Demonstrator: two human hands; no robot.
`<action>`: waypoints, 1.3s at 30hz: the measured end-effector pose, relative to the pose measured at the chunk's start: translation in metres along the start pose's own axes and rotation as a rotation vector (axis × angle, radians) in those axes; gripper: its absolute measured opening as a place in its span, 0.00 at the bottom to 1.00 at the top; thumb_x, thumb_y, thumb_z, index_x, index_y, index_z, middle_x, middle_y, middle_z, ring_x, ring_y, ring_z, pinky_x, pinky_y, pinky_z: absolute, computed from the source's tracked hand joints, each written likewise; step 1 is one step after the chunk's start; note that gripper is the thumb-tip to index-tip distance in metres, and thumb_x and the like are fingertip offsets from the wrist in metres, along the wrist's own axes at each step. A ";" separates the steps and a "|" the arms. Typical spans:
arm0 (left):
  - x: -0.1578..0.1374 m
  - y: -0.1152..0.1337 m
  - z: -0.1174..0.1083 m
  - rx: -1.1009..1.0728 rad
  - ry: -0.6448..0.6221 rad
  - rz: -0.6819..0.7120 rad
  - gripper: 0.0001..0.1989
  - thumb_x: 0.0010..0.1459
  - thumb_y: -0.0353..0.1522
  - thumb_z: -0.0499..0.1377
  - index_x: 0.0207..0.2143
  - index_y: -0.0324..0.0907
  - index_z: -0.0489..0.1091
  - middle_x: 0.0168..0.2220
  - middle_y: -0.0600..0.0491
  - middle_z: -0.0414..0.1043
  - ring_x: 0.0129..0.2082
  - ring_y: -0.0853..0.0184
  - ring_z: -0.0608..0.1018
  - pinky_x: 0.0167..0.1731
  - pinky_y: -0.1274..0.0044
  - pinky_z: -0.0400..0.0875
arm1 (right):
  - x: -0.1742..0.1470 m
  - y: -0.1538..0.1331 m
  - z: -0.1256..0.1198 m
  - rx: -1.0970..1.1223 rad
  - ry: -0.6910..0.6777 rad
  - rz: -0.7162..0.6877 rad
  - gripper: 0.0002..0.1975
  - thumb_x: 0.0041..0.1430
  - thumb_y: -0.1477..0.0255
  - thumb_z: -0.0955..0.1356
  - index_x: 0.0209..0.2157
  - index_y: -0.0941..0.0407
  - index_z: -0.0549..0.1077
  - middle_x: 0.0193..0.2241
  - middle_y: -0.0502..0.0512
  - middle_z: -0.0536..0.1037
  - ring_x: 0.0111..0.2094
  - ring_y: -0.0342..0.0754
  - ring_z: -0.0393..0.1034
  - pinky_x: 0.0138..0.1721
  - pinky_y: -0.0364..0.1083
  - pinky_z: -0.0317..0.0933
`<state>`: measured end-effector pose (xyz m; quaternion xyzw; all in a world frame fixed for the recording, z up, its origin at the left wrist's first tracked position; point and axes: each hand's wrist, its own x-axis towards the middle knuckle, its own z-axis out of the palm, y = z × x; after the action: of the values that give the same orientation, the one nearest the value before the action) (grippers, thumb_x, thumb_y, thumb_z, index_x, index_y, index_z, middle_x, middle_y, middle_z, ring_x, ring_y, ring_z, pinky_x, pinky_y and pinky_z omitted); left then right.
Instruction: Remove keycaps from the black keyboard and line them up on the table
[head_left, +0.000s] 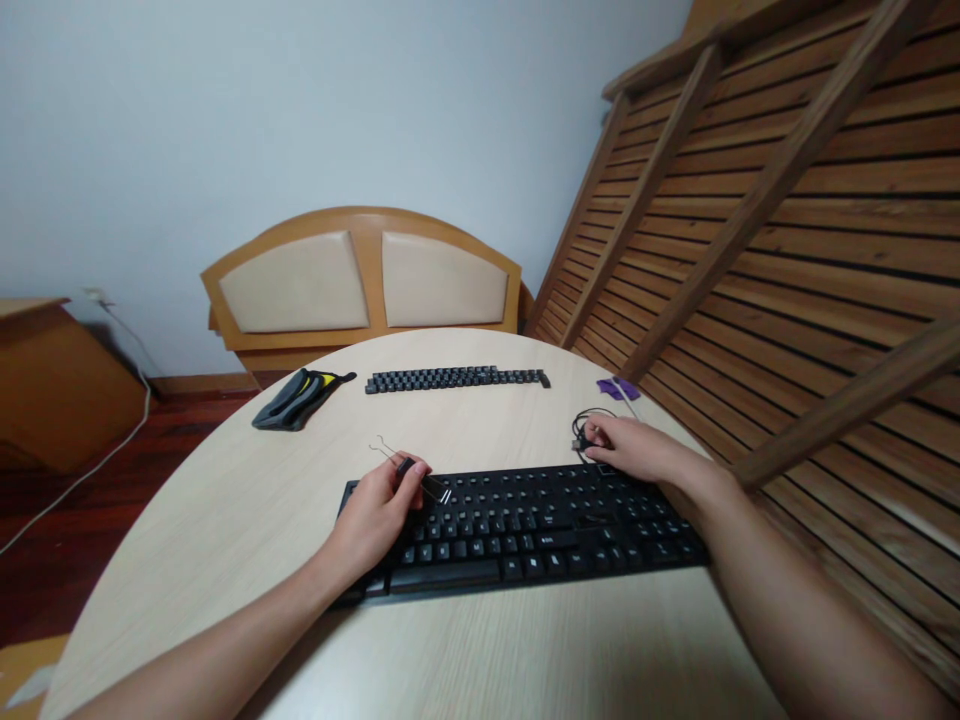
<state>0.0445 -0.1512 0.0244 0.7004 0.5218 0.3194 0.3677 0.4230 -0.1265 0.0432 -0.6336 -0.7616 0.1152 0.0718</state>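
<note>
A black keyboard (525, 520) lies in front of me, with keycaps off many of its upper keys and still on the lower ones. My left hand (379, 510) rests over its left part, pinching the dark handle of a wire keycap puller (406, 467). One wire end points down at the keys, the other sticks out past my fingers. At the keyboard's top right corner, my right hand (619, 445) is closed on a black USB cable (587, 415) that loops out behind it. Part of the cable is hidden by the fingers.
Removed keycaps (450, 378) stand in rows at the back of the round table (202, 510). A grey and yellow pouch (296, 400) lies at the left, and a purple cloth-like piece (619, 389) at the right. Wooden slats (810, 250) lean close beside the right edge.
</note>
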 end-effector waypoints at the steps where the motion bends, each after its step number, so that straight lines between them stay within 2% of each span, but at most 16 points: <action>1: 0.000 0.001 0.001 -0.001 0.008 -0.001 0.18 0.64 0.45 0.49 0.34 0.42 0.68 0.23 0.57 0.69 0.26 0.63 0.73 0.32 0.73 0.63 | 0.000 -0.002 0.000 -0.015 0.011 0.017 0.04 0.55 0.70 0.67 0.33 0.54 0.68 0.29 0.51 0.76 0.30 0.48 0.70 0.30 0.44 0.57; 11: 0.005 0.006 0.010 -0.098 0.027 0.045 0.18 0.64 0.44 0.50 0.36 0.40 0.70 0.22 0.57 0.68 0.26 0.64 0.73 0.32 0.74 0.65 | 0.007 0.003 0.007 -0.053 0.098 0.151 0.08 0.58 0.67 0.67 0.38 0.54 0.70 0.29 0.53 0.79 0.31 0.50 0.73 0.31 0.45 0.59; 18: 0.012 0.010 -0.023 -0.180 0.030 0.078 0.20 0.60 0.48 0.53 0.37 0.39 0.68 0.20 0.58 0.66 0.23 0.68 0.69 0.27 0.76 0.63 | 0.009 0.008 0.007 -0.080 0.157 0.145 0.15 0.58 0.62 0.67 0.43 0.55 0.71 0.34 0.56 0.79 0.35 0.53 0.73 0.34 0.47 0.62; 20: 0.015 0.010 -0.036 -0.149 0.025 0.083 0.19 0.58 0.48 0.55 0.36 0.40 0.67 0.20 0.58 0.66 0.22 0.68 0.69 0.26 0.77 0.63 | 0.009 0.001 0.008 -0.098 0.192 0.121 0.17 0.58 0.61 0.66 0.45 0.56 0.72 0.37 0.59 0.79 0.38 0.54 0.73 0.38 0.48 0.63; 22: 0.018 0.010 -0.049 -0.091 0.016 0.102 0.19 0.58 0.48 0.55 0.35 0.41 0.68 0.20 0.58 0.65 0.22 0.68 0.68 0.25 0.77 0.63 | 0.007 -0.014 0.009 -0.092 0.207 0.036 0.18 0.59 0.60 0.66 0.47 0.56 0.73 0.41 0.60 0.78 0.43 0.57 0.72 0.44 0.51 0.63; 26: 0.021 0.007 -0.070 0.050 -0.049 0.146 0.18 0.59 0.47 0.55 0.33 0.40 0.71 0.22 0.56 0.67 0.23 0.68 0.68 0.25 0.77 0.63 | -0.005 -0.066 0.014 0.043 0.108 -0.269 0.27 0.58 0.52 0.66 0.54 0.54 0.71 0.53 0.61 0.73 0.55 0.59 0.64 0.57 0.57 0.57; 28: 0.022 0.006 -0.077 0.093 -0.102 0.153 0.18 0.59 0.46 0.56 0.32 0.40 0.72 0.23 0.55 0.68 0.23 0.68 0.68 0.24 0.78 0.63 | -0.012 -0.091 0.019 0.106 -0.014 -0.408 0.35 0.55 0.49 0.68 0.60 0.51 0.65 0.60 0.59 0.66 0.62 0.61 0.56 0.63 0.61 0.46; 31: 0.021 0.005 -0.083 0.149 -0.148 0.182 0.17 0.59 0.45 0.56 0.31 0.42 0.74 0.23 0.54 0.70 0.23 0.66 0.69 0.24 0.78 0.63 | -0.020 -0.115 0.027 0.156 -0.194 -0.493 0.47 0.47 0.48 0.72 0.66 0.48 0.56 0.68 0.58 0.52 0.67 0.64 0.42 0.66 0.64 0.31; 34: 0.020 0.005 -0.086 0.197 -0.142 0.230 0.16 0.60 0.44 0.55 0.31 0.42 0.75 0.28 0.52 0.73 0.27 0.64 0.72 0.28 0.77 0.65 | -0.023 -0.121 0.030 0.182 -0.271 -0.476 0.51 0.44 0.48 0.73 0.67 0.49 0.54 0.68 0.59 0.49 0.68 0.65 0.41 0.66 0.64 0.34; 37: 0.019 0.006 -0.087 0.200 -0.142 0.246 0.15 0.60 0.42 0.56 0.33 0.43 0.76 0.30 0.51 0.75 0.28 0.63 0.73 0.28 0.77 0.65 | -0.023 -0.119 0.027 0.179 -0.287 -0.458 0.51 0.43 0.47 0.73 0.66 0.49 0.56 0.67 0.60 0.52 0.66 0.64 0.44 0.65 0.62 0.42; 39: 0.018 0.006 -0.087 0.189 -0.148 0.245 0.13 0.59 0.41 0.56 0.34 0.43 0.77 0.29 0.52 0.75 0.28 0.63 0.73 0.27 0.77 0.65 | -0.023 -0.116 0.024 0.175 -0.287 -0.458 0.51 0.43 0.47 0.73 0.65 0.49 0.57 0.67 0.59 0.54 0.66 0.64 0.46 0.64 0.61 0.44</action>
<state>-0.0208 -0.1187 0.0764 0.8117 0.4319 0.2590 0.2957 0.3108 -0.1709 0.0520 -0.4138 -0.8744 0.2498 0.0418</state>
